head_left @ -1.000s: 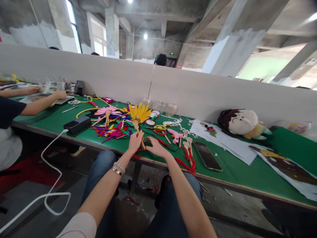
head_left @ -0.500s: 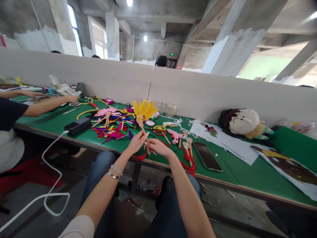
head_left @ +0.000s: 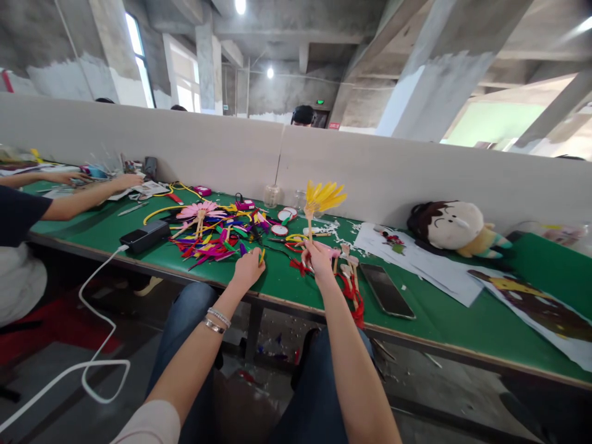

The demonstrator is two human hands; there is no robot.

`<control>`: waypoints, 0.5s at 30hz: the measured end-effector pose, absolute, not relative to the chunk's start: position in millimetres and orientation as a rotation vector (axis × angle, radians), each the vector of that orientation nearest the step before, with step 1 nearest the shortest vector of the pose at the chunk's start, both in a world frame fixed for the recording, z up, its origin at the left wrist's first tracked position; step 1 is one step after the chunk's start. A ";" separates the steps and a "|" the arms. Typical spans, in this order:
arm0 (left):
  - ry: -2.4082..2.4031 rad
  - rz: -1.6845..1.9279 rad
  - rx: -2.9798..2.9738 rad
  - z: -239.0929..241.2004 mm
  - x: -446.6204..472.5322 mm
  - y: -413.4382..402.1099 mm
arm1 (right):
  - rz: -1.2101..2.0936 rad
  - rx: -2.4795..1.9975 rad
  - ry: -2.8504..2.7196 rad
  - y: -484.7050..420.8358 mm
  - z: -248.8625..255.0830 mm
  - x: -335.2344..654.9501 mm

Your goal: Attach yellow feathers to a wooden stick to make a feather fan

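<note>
My right hand (head_left: 320,260) is closed round the wooden handle of a yellow feather fan (head_left: 325,198), which stands upright above the table. My left hand (head_left: 248,269) is closed at the table's front edge, pinching a small yellow feather (head_left: 262,256). Loose feathers (head_left: 208,246) in purple, red, green and yellow lie in a heap left of that hand. On the heap rests a pink feather fan (head_left: 202,211) with a wooden handle. A pink glue gun (head_left: 330,251) is partly hidden behind my right hand. Several wooden sticks with red tassels (head_left: 356,299) lie just right of it.
A phone (head_left: 387,290), paper sheets (head_left: 416,265) and a plush doll (head_left: 456,228) lie to the right. Round white pieces (head_left: 279,230) and glass jars (head_left: 272,195) sit by the partition. A black power box (head_left: 145,237) with a white cable is left. Another person's arm (head_left: 83,200) reaches in far left.
My hands have moved apart. The right hand carried the yellow fan to the right, while the left let go of it, shifted left and now pinches a small yellow feather.
</note>
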State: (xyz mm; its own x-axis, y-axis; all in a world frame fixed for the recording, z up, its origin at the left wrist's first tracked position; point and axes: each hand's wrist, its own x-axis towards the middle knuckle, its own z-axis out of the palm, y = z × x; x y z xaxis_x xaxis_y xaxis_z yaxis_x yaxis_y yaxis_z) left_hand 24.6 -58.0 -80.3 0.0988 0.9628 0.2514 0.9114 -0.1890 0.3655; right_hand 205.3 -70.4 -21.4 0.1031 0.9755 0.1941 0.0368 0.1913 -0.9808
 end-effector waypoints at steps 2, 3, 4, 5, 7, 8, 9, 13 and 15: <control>1.902 0.668 2.265 -79.9 26.3 -58.1 | 0.980 -1.131 -1.234 -70.4 -21.6 205.1; 1.885 0.684 2.276 -80.2 26.6 -57.9 | 0.984 -1.129 -1.237 -70.7 -21.2 205.0; 1.865 0.710 2.285 -80.8 26.7 -57.7 | 0.989 -1.126 -1.241 -71.1 -20.7 204.8; 1.844 0.751 2.288 -81.5 26.6 -57.6 | 0.993 -1.124 -1.247 -71.4 -20.1 204.7; 1.790 0.880 2.257 -82.6 26.6 -57.7 | 1.004 -1.126 -1.258 -72.0 -19.1 204.7; 1.745 0.962 2.219 -82.4 26.8 -57.8 | 1.007 -1.127 -1.261 -72.2 -18.8 204.8; 1.671 1.043 2.156 -81.4 27.2 -58.0 | 1.008 -1.127 -1.264 -72.2 -18.8 204.8; 1.151 1.192 1.705 -67.3 30.0 -58.3 | 1.025 -1.135 -1.281 -71.2 -20.8 203.8; 0.932 1.166 1.502 -55.8 30.6 -58.4 | 1.043 -1.135 -1.280 -70.4 -22.3 202.8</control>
